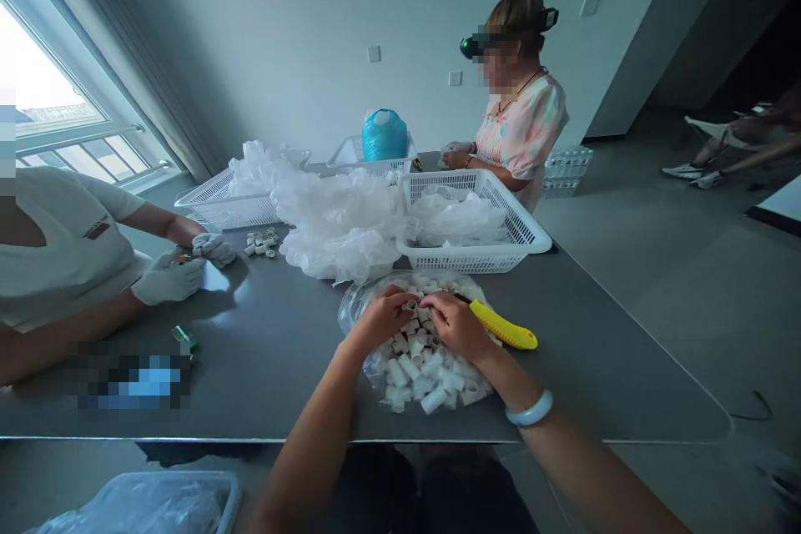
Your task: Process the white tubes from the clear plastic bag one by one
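My left hand (386, 317) is closed on a short white pipe fitting (411, 305), its round open end facing up. The fingertips of my right hand (455, 321) are pinched together close beside that fitting; what they hold, if anything, is too small to make out. Beneath both hands spreads a clear plastic bag (350, 309) with many white pipe fittings (410, 367) in and on it. A yellow-handled tool (506, 327) lies just right of my right hand. Its dark end is partly hidden behind that hand.
White baskets (476, 259) and crumpled plastic bags (341, 213) stand beyond the pile. At left a gloved person (168, 275) works near a small heap of fittings (261, 242). Another person (522, 117) stands across the table (281, 375). A blue bundle (384, 135) is at the back.
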A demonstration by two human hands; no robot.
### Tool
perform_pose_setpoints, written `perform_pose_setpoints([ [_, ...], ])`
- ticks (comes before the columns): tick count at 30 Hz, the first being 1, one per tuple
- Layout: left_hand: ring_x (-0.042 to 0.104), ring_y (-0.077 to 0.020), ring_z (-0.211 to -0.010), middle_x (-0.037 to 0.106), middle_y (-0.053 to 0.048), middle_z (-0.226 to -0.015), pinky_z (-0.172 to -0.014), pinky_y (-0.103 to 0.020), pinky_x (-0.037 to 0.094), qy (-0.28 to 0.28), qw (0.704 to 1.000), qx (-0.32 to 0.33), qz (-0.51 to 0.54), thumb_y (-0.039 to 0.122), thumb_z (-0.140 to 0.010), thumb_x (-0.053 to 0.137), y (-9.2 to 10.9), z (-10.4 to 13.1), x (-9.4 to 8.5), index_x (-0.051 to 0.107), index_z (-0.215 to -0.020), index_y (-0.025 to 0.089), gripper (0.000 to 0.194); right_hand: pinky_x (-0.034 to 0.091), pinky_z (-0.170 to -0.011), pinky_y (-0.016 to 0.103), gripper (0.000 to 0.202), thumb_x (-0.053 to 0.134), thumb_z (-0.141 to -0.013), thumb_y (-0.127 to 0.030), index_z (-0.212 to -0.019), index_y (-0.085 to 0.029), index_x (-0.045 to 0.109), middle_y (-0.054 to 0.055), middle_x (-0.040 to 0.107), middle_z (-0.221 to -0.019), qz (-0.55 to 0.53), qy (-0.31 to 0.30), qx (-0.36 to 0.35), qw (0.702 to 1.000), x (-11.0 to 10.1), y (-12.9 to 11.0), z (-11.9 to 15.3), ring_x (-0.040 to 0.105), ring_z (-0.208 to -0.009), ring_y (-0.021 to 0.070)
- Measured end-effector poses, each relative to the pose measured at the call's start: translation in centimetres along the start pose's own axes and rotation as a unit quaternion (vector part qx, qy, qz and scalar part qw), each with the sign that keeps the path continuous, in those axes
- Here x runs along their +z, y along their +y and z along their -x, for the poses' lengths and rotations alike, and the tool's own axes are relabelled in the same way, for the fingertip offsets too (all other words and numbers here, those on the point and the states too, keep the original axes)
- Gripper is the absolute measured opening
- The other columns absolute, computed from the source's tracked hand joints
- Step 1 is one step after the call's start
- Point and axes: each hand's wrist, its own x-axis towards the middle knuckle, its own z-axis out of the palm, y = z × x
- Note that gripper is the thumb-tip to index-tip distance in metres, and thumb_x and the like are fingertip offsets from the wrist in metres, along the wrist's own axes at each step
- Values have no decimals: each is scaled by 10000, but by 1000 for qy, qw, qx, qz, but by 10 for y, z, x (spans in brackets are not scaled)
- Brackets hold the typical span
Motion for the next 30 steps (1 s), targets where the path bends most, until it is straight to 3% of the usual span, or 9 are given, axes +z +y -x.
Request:
perform_pose_setpoints([
  [3,572,-185,-931,629,-53,-954,-844,-307,467,20,998,9,-54,193,-792,571,4,1,-3,655,-1043,229,267,493,-788,330,289,360,-806,-78,-934,-209,583,60,644,-923,3,19,3,1000,1,2,0,606,-900,181],
  [7,520,-223,-976,634,-61,-887,-893,-357,423,-19,989,14,-144,229,-801,567,8,2,-3,685,-982,224,216,490,-775,329,265,364,-806,-77,-887,-208,580,55,642,-876,17,15,9,1000,6,6,0,610,-876,181],
  [11,488,-236,-1015,633,-60,-926,-908,-375,395,-27,987,11,-157,218,-800,563,10,3,-2,664,-1045,243,266,489,-760,317,260,368,-809,-73,-883,-210,576,53,640,-874,22,4,13,1000,9,8,1,613,-874,181],
  [16,492,-228,-997,630,-67,-950,-917,-378,396,-2,991,6,-137,216,-816,547,12,4,-2,652,-1077,225,281,488,-768,330,264,365,-790,-62,-877,-202,571,57,634,-867,20,5,0,1000,10,9,1,605,-874,186],
  [23,544,-199,-977,601,-77,-1002,-891,-333,446,40,995,22,-91,215,-818,555,6,3,-1,629,-1091,202,283,478,-819,356,276,344,-737,-18,-754,-223,528,44,626,-872,-6,89,-63,994,3,1,1,573,-894,180],
  [30,597,-200,-979,607,-116,-1065,-828,-336,501,37,994,101,4,175,-863,445,3,1,1,558,-1121,161,282,454,-908,429,337,339,-768,-10,-816,-222,597,37,643,-1051,75,65,-133,986,-3,-6,1,507,-1057,215],
])
